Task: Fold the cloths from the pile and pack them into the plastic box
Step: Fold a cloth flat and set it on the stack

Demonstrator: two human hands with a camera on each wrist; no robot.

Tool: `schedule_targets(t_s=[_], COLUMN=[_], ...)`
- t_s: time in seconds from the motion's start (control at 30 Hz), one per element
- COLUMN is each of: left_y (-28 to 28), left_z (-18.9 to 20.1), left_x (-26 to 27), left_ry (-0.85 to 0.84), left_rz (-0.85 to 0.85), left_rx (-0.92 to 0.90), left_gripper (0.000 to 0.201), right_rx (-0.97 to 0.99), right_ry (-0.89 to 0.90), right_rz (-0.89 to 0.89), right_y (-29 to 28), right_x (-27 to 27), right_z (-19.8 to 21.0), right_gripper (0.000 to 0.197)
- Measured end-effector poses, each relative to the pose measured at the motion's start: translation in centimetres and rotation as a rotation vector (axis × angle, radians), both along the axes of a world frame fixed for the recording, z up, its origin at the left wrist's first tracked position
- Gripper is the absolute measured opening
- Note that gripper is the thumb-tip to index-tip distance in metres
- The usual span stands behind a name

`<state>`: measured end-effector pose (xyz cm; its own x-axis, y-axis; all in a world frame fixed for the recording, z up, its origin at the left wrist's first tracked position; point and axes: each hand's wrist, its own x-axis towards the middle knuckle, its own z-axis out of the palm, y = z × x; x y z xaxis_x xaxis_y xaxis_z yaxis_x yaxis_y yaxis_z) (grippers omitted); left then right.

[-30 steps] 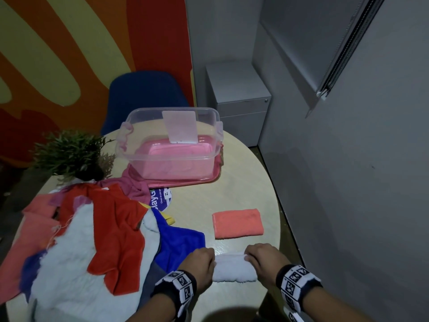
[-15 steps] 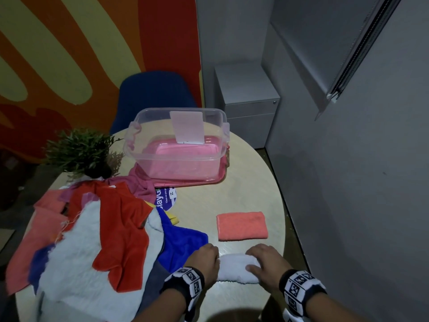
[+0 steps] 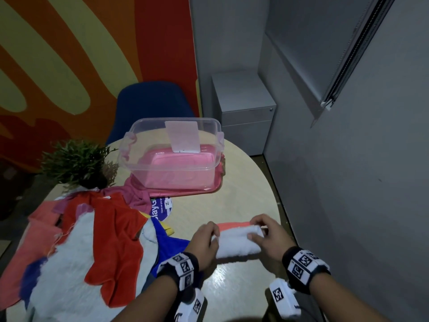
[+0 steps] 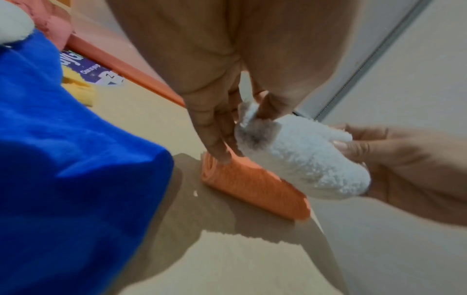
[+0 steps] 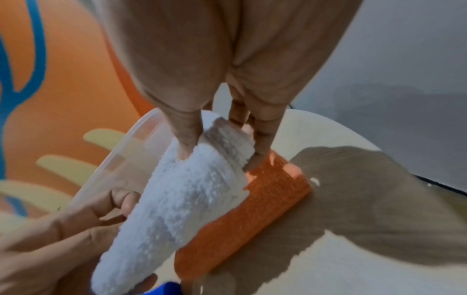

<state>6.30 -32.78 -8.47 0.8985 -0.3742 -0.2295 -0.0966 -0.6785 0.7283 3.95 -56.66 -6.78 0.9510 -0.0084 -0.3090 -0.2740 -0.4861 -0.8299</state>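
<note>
Folded white cloth (image 3: 238, 242) gripped between left hand (image 3: 204, 242) and right hand (image 3: 269, 238), above orange cloth (image 4: 252, 185)

Your table (image 3: 232, 201) is round, pale wood-look top. At its far left edge a small bushy green plant (image 3: 76, 163) stands. A purple round sticker (image 3: 162, 206) with white lettering lies on the tabletop, partly covered. Behind the table you have a dark blue chair (image 3: 151, 101), its back toward the wall. That wall (image 3: 69, 54) carries orange, red and yellow curved shapes. In the corner to the right a grey drawer cabinet (image 3: 246, 112) stands. A window blind (image 3: 343, 56) hangs upper right.
</note>
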Motion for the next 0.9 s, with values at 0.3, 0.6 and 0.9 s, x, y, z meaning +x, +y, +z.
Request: schedule_targets(t_s=[0.3, 0.6, 0.9], left_y=[-1.9, -0.5, -0.4], left_z=[-2.2, -3.4, -3.7], left_x=[2.6, 2.2, 2.7], left_ry=[0.027, -0.053, -0.111], left_rz=[0.055, -0.079, -0.288], left_rx=[0.104, 0.153, 0.638], left_gripper=[0.013, 0.028, 0.078], right_rx=[-0.168, -0.766, -0.802], right_ry=[-0.105, -0.229, -0.027], right_rz=[-0.052, 0.594, 0.730], right_y=[0.8, -0.7, -0.8], right_x=[1.4, 1.2, 3.0], right_z=[-2.6, -4.9, -4.9], right_gripper=[0.035, 0.077, 0.079])
